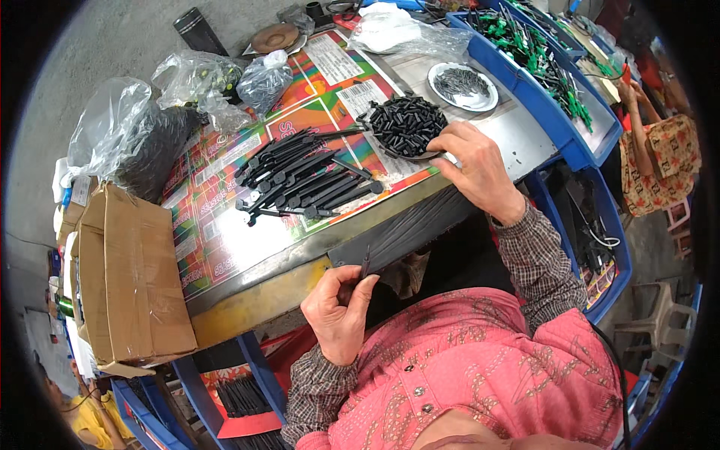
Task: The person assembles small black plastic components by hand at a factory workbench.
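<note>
The left hand [335, 311]'s grip is narrow, pinching a slim dark rod [366, 262] in front of the surface [526, 139]; the right hand [480, 165] curls at the heap of short black tubes [405, 124], though I cannot tell whether it holds one; a careless brush could spill tubes, a loose pinch could drop the rod; fingers hide the rod's lower end.
</note>
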The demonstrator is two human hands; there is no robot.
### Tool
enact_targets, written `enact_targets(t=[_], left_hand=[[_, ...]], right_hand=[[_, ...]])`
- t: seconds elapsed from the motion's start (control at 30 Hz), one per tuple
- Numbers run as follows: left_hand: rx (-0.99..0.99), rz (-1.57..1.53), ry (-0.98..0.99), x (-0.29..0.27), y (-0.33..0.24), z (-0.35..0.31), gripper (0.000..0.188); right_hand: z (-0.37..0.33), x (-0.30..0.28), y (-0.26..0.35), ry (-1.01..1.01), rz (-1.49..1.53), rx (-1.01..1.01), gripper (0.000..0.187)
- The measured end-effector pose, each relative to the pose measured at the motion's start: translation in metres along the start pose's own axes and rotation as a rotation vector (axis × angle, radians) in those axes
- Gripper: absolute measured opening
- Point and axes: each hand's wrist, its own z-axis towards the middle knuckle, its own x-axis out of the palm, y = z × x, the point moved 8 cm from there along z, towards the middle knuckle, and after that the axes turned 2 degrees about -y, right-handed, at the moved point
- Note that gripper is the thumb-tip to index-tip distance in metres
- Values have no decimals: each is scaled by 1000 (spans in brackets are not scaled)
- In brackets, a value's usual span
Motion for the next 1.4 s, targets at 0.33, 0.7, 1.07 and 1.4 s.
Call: enact_targets(t=[0.33,0.7,1.07,1.4], left_hand=[[-55,-10,-51,-1,5,4,13],[-39,22,-34,-3,2,2,14],[-14,1,65,9,-9,-2,13],[-28,-55,85,13,-14,-11,13]], right_hand=[[6,15,-10,86,-83,-8,18],[15,14,-6,167,-17,-81,15],[-14,13,35,186,574,167,15],[-42,41,68,260,1337,628,10]])
